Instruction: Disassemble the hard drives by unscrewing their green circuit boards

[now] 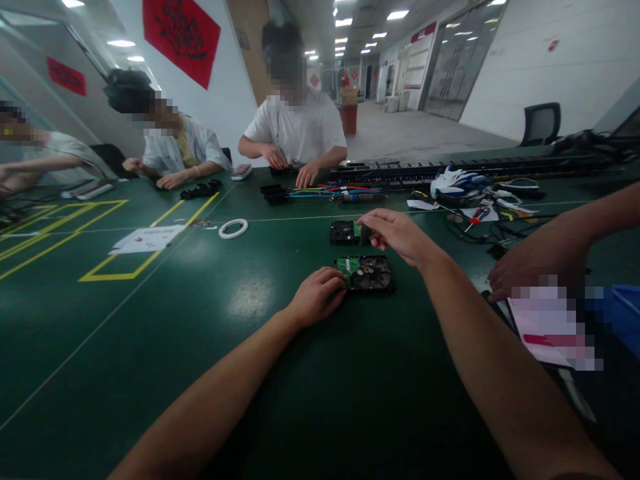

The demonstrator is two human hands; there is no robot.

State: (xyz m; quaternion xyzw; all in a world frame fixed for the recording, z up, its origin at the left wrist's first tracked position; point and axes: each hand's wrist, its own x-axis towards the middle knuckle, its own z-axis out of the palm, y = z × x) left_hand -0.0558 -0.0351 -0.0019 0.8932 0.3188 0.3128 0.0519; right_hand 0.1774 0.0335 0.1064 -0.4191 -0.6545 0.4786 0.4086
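Note:
A hard drive (373, 273) lies on the green table with its green circuit board facing up. My left hand (320, 293) is closed on its left edge, fingers curled and partly hiding that corner. Above the drive, my right hand (395, 233) pinches a small dark tool (365, 233) that looks like a screwdriver, held roughly upright; whether its tip touches the drive I cannot tell. Just behind is a second hard drive (343, 232), its right end partly covered by my right hand and the tool.
Behind the drives lie coloured cables (320, 193). A roll of white tape (233, 229) and paper sheets (147, 239) are to the left. Gloves (457, 181) and a red screwdriver (477, 217) lie at right. Another person's hand (540, 260) rests by a phone (550, 327). Several people sit opposite.

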